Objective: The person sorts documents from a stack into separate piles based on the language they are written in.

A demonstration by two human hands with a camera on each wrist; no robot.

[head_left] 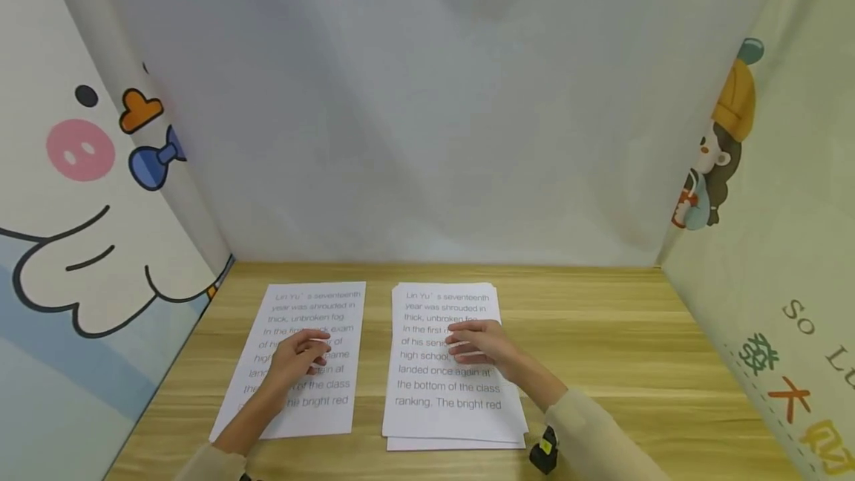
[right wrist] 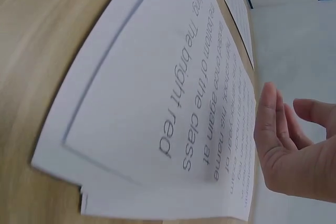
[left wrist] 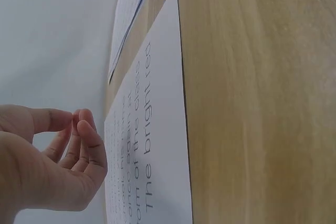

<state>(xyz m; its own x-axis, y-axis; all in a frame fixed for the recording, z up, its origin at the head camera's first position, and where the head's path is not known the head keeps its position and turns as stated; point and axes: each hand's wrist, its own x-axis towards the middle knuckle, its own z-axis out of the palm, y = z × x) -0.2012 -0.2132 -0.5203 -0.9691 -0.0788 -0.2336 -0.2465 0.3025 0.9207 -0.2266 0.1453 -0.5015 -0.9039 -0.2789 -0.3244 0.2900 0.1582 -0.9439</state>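
On the left lies a printed sheet of paper (head_left: 300, 421), with several lines of large text. My left hand (head_left: 297, 362) hovers over it, fingers loosely bent and holding nothing. In the left wrist view the left hand's (left wrist: 58, 161) thumb comes close to the fingertips; whether they touch, I cannot tell. To the right sits a stack of printed sheets (head_left: 454, 421), its lower sheets poking out unevenly along the near edge. Above that stack floats my right hand (head_left: 487, 347), fingers gently curved. The right wrist view shows a gap between the right hand's (right wrist: 294, 145) thumb and fingers, with nothing in it.
Both piles lie on a wood-grain table (head_left: 601, 362), a strip of which separates them. A small black object with a yellow mark (head_left: 544, 451) is by the right sleeve (head_left: 594, 429). A pale backdrop (head_left: 427, 132) rises behind, with cartoon-printed side walls (head_left: 67, 258).
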